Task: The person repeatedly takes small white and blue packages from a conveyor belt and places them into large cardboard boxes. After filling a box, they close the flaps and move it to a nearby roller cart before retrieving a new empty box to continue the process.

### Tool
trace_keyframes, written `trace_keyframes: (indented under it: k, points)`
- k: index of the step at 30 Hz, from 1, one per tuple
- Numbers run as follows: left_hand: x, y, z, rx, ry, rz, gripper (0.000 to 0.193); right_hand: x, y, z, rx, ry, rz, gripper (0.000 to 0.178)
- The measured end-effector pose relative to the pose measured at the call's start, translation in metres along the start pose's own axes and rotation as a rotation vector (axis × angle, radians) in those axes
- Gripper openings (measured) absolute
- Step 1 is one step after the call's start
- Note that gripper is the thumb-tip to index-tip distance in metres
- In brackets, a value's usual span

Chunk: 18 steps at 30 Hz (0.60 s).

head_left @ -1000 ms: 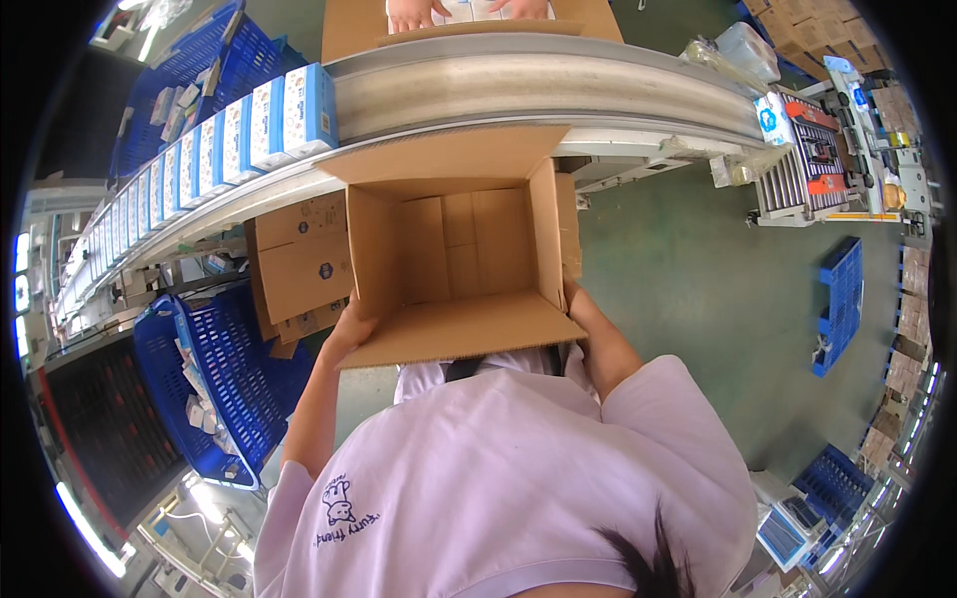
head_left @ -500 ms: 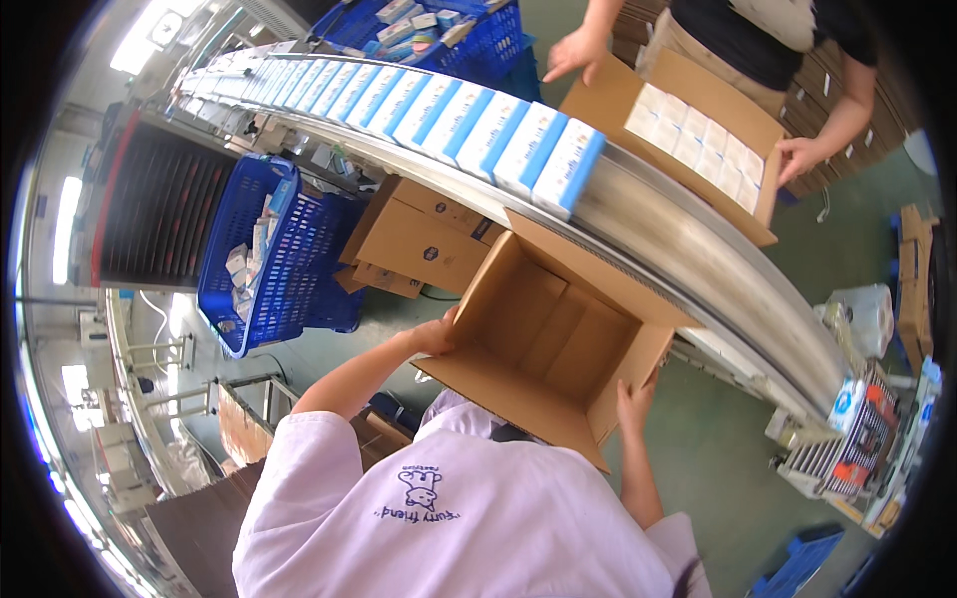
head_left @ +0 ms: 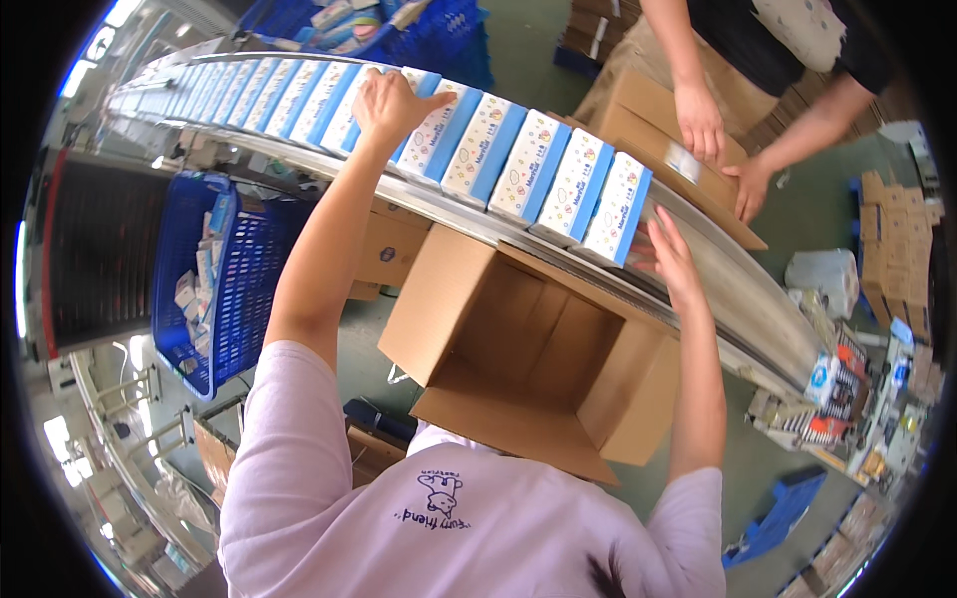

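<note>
A row of white-and-blue packs [head_left: 513,164] stands on the curved conveyor [head_left: 743,289]. My left hand [head_left: 389,108] reaches over the middle of the row, thumb spread from the fingers, its fingertips at the tops of the packs. Beside the right-hand end pack [head_left: 615,211], my right hand [head_left: 673,261] is open with fingers stretched out; whether it touches the pack I cannot tell. Between my arms, an open cardboard box [head_left: 528,329] lies against the conveyor's near side, its mouth toward me and its flaps spread. Nothing shows inside it.
Across the conveyor, a co-worker's hands [head_left: 701,125] rest on a cardboard box [head_left: 638,110] with its flaps folded over. Blue baskets holding small packs stand at the left [head_left: 254,274] and behind the conveyor [head_left: 439,45]. A blue pallet [head_left: 783,513] lies at lower right.
Both my hands have let go of the cardboard box and moved up to the row of packs. The packs have shifted right. The co-worker's box, open before, now has its flaps over the top.
</note>
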<state>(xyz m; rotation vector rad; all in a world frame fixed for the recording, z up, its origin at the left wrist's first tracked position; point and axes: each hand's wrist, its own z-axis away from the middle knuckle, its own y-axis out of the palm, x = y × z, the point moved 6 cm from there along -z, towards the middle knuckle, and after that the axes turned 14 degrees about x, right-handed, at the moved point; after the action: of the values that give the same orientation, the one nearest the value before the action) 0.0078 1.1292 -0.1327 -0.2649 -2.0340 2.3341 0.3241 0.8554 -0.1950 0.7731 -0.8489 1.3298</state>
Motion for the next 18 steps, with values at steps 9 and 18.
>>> trace_keyframes:
  k: [9,18]
  points:
    - [-0.011,0.068,0.015,0.563,0.314,0.402,0.081,0.010,-0.011,-0.012,-0.239,0.006,0.436,0.090]
    - [-0.086,0.041,0.080,0.427,0.423,0.846,0.079,0.025,-0.040,0.061,-0.531,-0.380,0.192,0.081]
